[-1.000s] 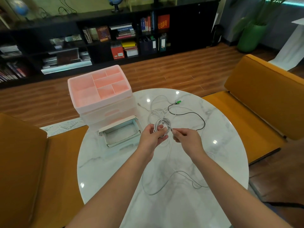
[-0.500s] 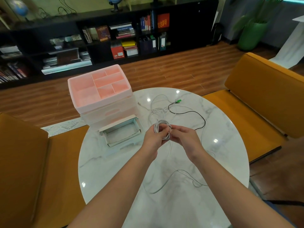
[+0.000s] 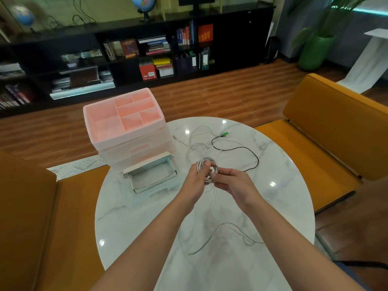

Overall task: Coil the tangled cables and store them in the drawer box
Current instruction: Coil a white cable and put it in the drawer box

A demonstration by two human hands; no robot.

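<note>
My left hand (image 3: 196,179) grips a small coil of white cable (image 3: 206,163) above the middle of the round marble table (image 3: 147,217). My right hand (image 3: 233,185) pinches the same white cable at the coil's right side. The loose tail of the white cable (image 3: 210,240) trails toward me across the table. A black cable (image 3: 249,152) with a green plug (image 3: 225,134) lies behind the hands, tangled with more white cable (image 3: 197,141). The translucent pink drawer box (image 3: 126,131) stands at the table's left, its bottom drawer (image 3: 151,175) pulled out and open.
Orange upholstered chairs flank the table, one on the left (image 3: 25,217) and one on the right (image 3: 336,131). Beyond lie a wooden floor, a black bookshelf (image 3: 147,51) and a green plant pot (image 3: 312,51).
My right hand has moved left to meet the coil in my left hand. The white tail on the table has been drawn in and lies shorter.
</note>
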